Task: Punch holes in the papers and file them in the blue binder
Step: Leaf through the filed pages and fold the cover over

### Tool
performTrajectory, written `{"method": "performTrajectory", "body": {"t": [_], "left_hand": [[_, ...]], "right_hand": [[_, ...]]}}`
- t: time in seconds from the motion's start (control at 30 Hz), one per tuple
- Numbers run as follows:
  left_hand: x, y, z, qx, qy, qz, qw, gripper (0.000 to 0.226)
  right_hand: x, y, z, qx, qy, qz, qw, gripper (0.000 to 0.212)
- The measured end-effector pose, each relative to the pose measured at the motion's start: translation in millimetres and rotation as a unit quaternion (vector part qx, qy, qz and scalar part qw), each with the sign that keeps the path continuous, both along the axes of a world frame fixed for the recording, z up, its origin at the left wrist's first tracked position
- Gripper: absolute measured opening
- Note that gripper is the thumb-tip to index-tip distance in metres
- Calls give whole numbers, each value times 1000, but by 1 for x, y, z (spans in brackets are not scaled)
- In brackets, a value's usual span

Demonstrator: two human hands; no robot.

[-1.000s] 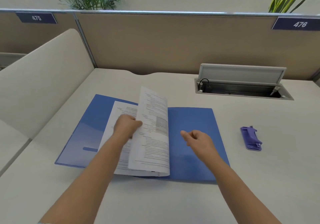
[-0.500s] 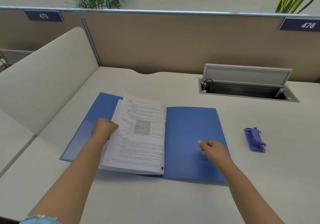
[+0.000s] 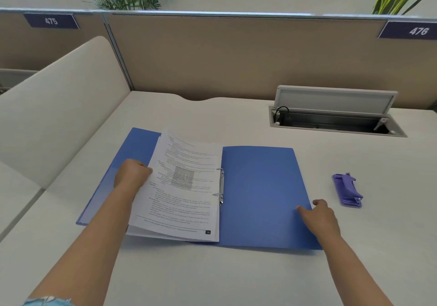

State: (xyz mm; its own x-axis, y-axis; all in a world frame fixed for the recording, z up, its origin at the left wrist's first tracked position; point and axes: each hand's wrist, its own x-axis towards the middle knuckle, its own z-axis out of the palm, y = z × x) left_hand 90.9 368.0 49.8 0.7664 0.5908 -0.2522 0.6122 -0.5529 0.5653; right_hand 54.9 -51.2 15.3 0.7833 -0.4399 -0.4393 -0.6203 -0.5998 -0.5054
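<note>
**Head view: papers on rings, cover not yet closed**

Left hand, fingers curled, pinches the papers at their edge left of the binder rings. Right hand, loosely curled, touches the blue binder cover's right edge, holding nothing. Hole punch lies right of the binder on the counter. Risk: lifted sheets could tear at the rings if tugged.

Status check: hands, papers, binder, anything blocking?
Left hand grips papers on the rings. Right hand touches blue binder cover edge, holding nothing. Hole punch off right, clear.
</note>
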Motion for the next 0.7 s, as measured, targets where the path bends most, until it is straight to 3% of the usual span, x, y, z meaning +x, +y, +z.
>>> {"method": "performTrajectory", "body": {"t": [0.57,0.7], "left_hand": [[-11,1,-10,-10,20,20,1000,29],[-8,-7,7,-43,0,19,999,34]], "right_hand": [[7,4,-5,-6,-9,7,1000,61],[7,9,5,-58,-34,2,998,63]]}}
